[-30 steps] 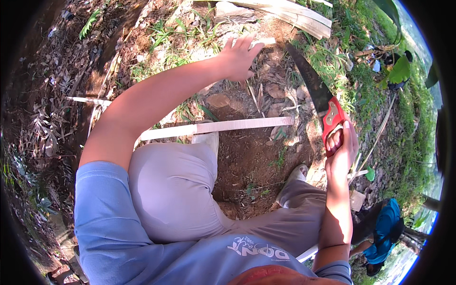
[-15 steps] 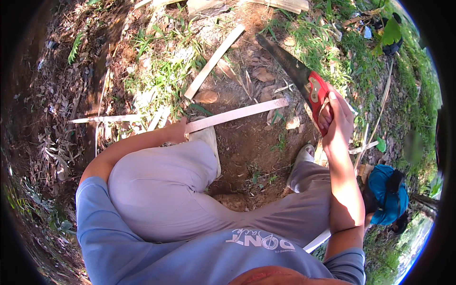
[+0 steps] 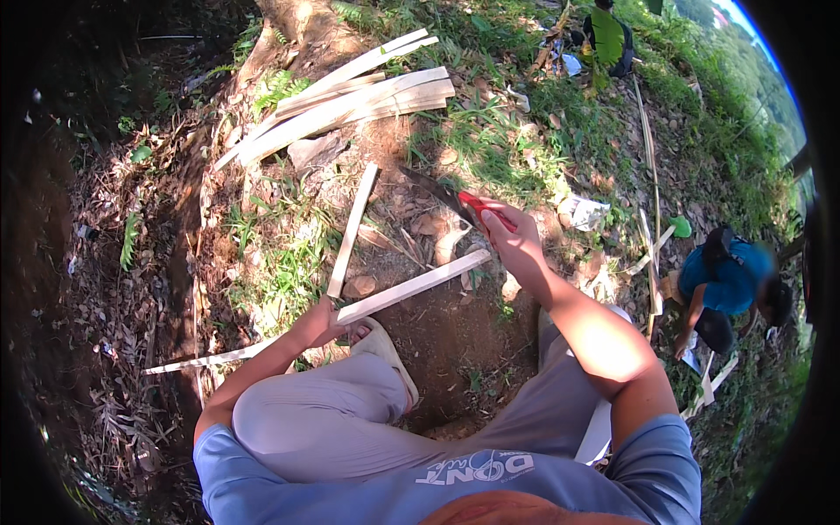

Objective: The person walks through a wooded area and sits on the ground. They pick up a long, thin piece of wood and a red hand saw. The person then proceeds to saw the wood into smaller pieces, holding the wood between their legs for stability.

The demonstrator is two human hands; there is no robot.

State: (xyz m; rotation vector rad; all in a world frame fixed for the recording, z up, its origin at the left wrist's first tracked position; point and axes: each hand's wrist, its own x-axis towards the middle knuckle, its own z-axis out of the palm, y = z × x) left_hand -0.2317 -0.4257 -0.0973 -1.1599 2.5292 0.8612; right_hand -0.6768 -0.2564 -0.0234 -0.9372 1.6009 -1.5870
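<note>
Left hand [image 3: 317,325] closed round a pale, flat wooden strip [image 3: 416,285] by the lower-left foot; finger wrap partly hidden. Right hand [image 3: 514,238] gripping the red handle [image 3: 481,207] of a curved pruning saw [image 3: 452,200], blade pointing up-left, clear of the strip. Strip slants up-right from the left hand over bare soil, far end loose and near the saw hand; a narrow pale length [image 3: 210,360] shows past the left hand, can't tell if it's the same piece. Sandalled foot [image 3: 391,357] right beside the held end. For good handling, the strip would want firm backing, since the loose end looks likely to bounce or twist under the teeth; left fingers and toes best kept well off the blade's line. Long, light strokes with the blade square to the strip should bind less than short, forced ones. Second strip [image 3: 353,229] lies just above the left hand, could snag the blade tip, so better shifted aside. Further out: fanned pile of strips [image 3: 350,107] beside a flat stone [image 3: 315,150], crumpled white wrapper [image 3: 584,213] on the right, co-worker in a teal shirt [image 3: 731,273] bending well apart, far right.
</note>
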